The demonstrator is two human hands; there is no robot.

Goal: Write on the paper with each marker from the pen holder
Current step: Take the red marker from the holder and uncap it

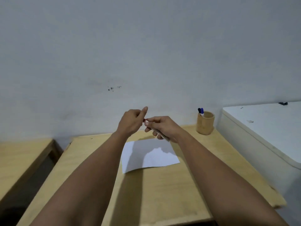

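Against the grey wall (pixel 146 46) stands a wooden desk (pixel 159 193), with a white chest (pixel 268 136) beside it on the right. Paper (pixel 149 155) lies flat mid-desk, partly shadowed. Above its far edge both hands meet: the right hand (pixel 164 128) is wrapped around a marker (pixel 160 133), while the left hand (pixel 132 122) pinches the marker's red end, whether cap or tip I cannot tell. At the desk's far right corner a holder (pixel 205 123) keeps two pens (pixel 200 111), black and blue.
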